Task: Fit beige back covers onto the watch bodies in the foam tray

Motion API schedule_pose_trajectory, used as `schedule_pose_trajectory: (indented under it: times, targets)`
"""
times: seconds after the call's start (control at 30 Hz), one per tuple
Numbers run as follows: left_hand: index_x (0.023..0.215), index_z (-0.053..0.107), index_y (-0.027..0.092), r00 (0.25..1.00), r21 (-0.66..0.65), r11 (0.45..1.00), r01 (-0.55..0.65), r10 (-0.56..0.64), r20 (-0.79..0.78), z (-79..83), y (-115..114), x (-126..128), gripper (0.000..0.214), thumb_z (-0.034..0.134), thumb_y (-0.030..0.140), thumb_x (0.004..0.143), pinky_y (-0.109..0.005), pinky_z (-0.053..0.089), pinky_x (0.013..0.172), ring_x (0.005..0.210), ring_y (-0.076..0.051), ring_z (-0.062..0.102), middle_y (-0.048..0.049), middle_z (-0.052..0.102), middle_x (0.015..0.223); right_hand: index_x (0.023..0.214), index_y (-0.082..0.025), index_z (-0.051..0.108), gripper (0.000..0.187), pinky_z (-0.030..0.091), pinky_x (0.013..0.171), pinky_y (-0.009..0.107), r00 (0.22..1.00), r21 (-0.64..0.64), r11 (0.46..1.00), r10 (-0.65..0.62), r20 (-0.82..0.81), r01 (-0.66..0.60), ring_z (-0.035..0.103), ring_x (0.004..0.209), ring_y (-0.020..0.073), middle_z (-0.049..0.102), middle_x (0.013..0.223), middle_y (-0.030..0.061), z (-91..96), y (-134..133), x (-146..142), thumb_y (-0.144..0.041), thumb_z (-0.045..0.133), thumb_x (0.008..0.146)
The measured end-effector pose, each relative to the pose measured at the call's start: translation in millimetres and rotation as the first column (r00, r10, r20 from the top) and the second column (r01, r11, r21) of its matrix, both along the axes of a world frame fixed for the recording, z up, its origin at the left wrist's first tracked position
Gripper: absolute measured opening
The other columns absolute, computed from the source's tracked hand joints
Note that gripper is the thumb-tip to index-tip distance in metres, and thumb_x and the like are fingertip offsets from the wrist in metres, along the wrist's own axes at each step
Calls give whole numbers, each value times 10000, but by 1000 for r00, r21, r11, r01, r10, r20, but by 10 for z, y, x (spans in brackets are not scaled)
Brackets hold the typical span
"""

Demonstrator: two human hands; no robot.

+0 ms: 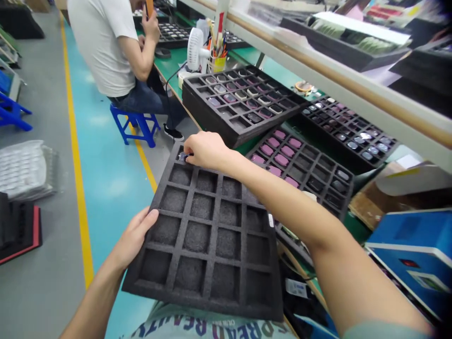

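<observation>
A black foam tray with a grid of square pockets rests against my lap, its pockets bare. My left hand grips its left edge, thumb on top. My right hand reaches to the far left corner pocket, its fingers pinched on a small shiny part there.
On the green bench stand more black trays: one stacked with small parts, one with pink parts, one further right. A seated person in a white shirt works ahead on a blue stool. A blue box is at the right.
</observation>
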State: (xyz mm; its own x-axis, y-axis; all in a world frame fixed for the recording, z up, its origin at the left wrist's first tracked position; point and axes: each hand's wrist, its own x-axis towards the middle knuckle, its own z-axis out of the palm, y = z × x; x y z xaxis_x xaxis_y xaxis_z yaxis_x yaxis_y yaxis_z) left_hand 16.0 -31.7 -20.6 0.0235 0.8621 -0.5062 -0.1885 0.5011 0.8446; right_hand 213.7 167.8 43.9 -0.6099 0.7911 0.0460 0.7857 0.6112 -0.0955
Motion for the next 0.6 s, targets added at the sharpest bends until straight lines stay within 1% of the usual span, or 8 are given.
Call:
schedule_pose_trajectory:
  times: [0.1, 0.2, 0.27, 0.37, 0.43, 0.5, 0.57, 0.6]
  targets:
    - [1261, 732, 179, 1000, -15, 1000, -6, 6, -19, -34, 30, -15, 615, 844, 550, 784, -428, 633, 923, 1049, -368, 786, -118, 832, 1121, 960, -185, 802, 163, 524, 798, 391, 999, 15, 1000, -6, 40, 5, 746, 997, 352, 808, 1075, 159, -5, 61, 57, -216, 675, 863]
    - [1257, 739, 184, 999, -32, 999, 10, -11, -30, -55, 91, -7, 650, 859, 570, 748, -415, 645, 872, 1009, -373, 793, -113, 838, 1083, 995, -192, 808, 186, 522, 792, 384, 999, 11, 1000, -3, 51, 2, 745, 1005, 349, 811, 1070, 140, -48, 78, 114, -252, 725, 839]
    - [1274, 736, 190, 999, -35, 999, 26, -27, -34, -65, 136, 7, 663, 852, 581, 752, -405, 649, 850, 986, -366, 796, -103, 840, 1070, 1036, -207, 806, 228, 522, 800, 380, 999, 10, 1000, -12, 36, 12, 736, 1040, 347, 811, 1105, 121, -104, 96, 135, -270, 747, 824]
    - [1308, 720, 194, 999, -46, 998, 35, -37, -36, -94, 189, 24, 674, 816, 610, 786, -401, 650, 838, 969, -353, 798, -94, 839, 1070, 1067, -207, 798, 244, 519, 837, 384, 999, 25, 999, -44, -14, 44, 730, 1057, 333, 808, 1147, 117, -197, 124, 180, -221, 675, 857]
    - [1306, 717, 191, 999, -57, 998, 39, -40, -13, -122, 207, 28, 660, 811, 602, 798, -405, 646, 853, 974, -349, 798, -95, 838, 1076, 1056, -205, 799, 259, 516, 855, 378, 993, 41, 996, -80, -82, 83, 738, 1041, 314, 816, 1111, 113, -251, 141, 237, -182, 615, 875]
    - [1294, 720, 188, 999, -56, 998, 33, -32, 18, -145, 208, 26, 631, 813, 579, 808, -411, 637, 890, 999, -348, 796, -100, 836, 1091, 1032, -207, 801, 262, 520, 852, 347, 972, 14, 992, -119, -202, 124, 753, 999, 277, 828, 1024, 85, -304, 171, 309, -157, 608, 863]
    - [1279, 727, 180, 999, -45, 999, 27, -25, 45, -152, 201, 21, 618, 826, 561, 803, -424, 627, 928, 1032, -356, 792, -113, 833, 1110, 1013, -193, 799, 252, 532, 830, 305, 912, -88, 986, -167, -375, 144, 762, 925, 232, 827, 924, 52, -356, 221, 371, -141, 644, 822]
    - [1271, 731, 177, 998, -39, 999, 29, -27, 55, -147, 196, 18, 617, 836, 553, 793, -432, 625, 938, 1049, -363, 788, -120, 832, 1120, 1001, -179, 797, 248, 540, 812, 287, 862, -162, 976, -203, -464, 143, 761, 882, 212, 823, 887, 43, -377, 248, 391, -134, 663, 797]
